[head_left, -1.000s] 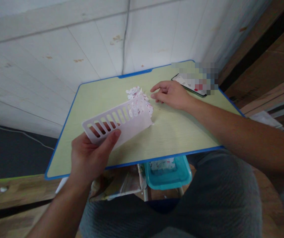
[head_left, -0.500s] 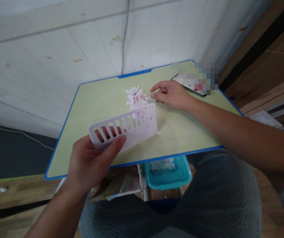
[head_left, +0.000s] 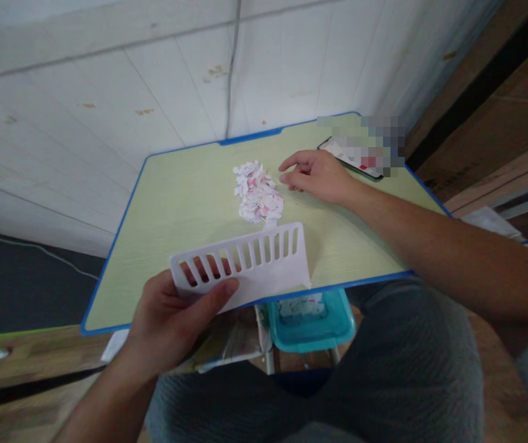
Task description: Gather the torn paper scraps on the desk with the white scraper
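Observation:
My left hand (head_left: 185, 314) grips one end of a white slotted plastic piece (head_left: 268, 271), thumb on the near face and fingers behind it. The piece stands tilted on its long side near the table's front edge. Just beyond it lies a pile of torn paper scraps (head_left: 258, 195), white with pink marks. To the right of the pile, my right hand (head_left: 317, 175) hovers or rests over the table with its fingers loosely curved and apart, holding nothing.
The small pale-green table (head_left: 176, 191) has a blue rim. A phone (head_left: 351, 159) lies at its far right, partly blurred out. Below the front edge, a turquoise bin (head_left: 310, 341) holds paper scraps. A cable (head_left: 232, 67) runs down the white wall.
My left hand has drawn the white slotted piece toward me and slightly right, uncovering more of the paper pile. My right hand has stayed in place.

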### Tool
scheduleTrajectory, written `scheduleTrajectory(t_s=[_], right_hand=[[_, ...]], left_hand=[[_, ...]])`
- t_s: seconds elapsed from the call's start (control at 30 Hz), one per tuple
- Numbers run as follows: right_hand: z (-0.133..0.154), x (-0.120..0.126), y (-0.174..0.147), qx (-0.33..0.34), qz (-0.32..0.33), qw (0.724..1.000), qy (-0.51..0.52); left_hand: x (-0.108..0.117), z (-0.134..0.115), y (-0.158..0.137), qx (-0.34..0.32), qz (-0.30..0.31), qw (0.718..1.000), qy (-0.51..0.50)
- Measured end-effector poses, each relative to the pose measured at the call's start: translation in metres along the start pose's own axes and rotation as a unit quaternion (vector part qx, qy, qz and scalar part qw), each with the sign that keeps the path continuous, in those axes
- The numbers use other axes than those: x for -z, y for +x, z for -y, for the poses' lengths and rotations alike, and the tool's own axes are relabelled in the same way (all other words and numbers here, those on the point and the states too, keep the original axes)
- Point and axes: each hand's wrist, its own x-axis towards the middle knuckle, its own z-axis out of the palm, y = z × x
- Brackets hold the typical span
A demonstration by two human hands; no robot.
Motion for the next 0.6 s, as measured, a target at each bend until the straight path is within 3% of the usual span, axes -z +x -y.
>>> scheduleTrajectory(t_s=[0.33,0.47,0.6], right_hand=[[-0.001,0.000,0.001,-0.002,0.000,1.000,0.003],[-0.001,-0.001,0.000,0.006,-0.004,1.000,0.014],[-0.002,-0.001,-0.002,0.010,-0.010,1.000,0.021]], left_hand=[[0.012,0.020,0.006,0.019,0.069,0.997,-0.026],[0.017,0.018,0.011,0.020,-0.015,1.000,-0.013],[0.021,0.015,0.035,-0.043,-0.151,0.988,0.004]])
